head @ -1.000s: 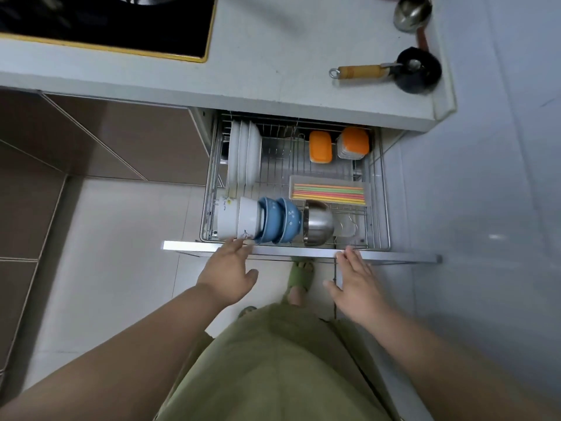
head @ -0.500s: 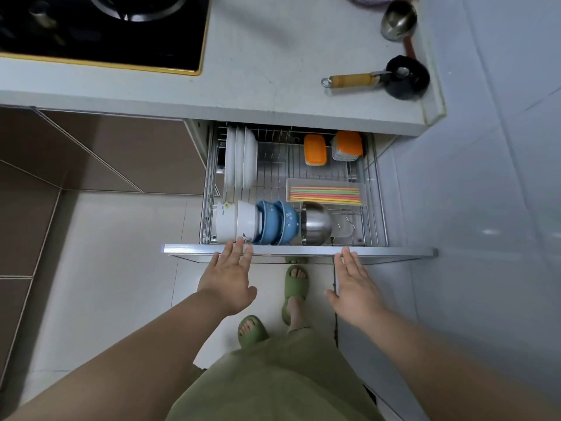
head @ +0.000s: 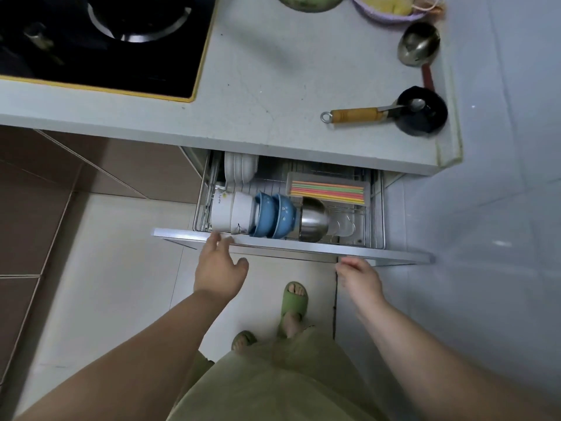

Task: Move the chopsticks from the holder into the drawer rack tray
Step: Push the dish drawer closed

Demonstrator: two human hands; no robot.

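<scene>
The left hand (head: 219, 270) has its fingers spread and flat, tips resting on the front panel (head: 291, 246) of the drawer and holding nothing. The right hand (head: 359, 276) is loosely curled and empty, its fingertips just at the panel's lower edge; whether they touch it I cannot tell.

Behind the panel, the wire rack (head: 376, 208) is part-way under the counter (head: 273, 86). The chopsticks (head: 328, 192) lie flat and parallel in the clear tray (head: 329, 180) at the back right of the rack, a neat bundle of coloured sticks in orange, green, yellow and pink, ends lined up. So the move looks done, and the hands seem to be on the drawer to shut it.

The risk lies in the push. A hard shove could rattle the white bowls (head: 232, 212), blue bowls (head: 274, 215) and steel bowl (head: 314, 220) stacked on edge at the front, or jolt the sticks out of line. Uneven pressure, with the left hand bearing most, might skew the drawer on its runners. Fingers on the panel's top edge could be pinched under the counter.
</scene>
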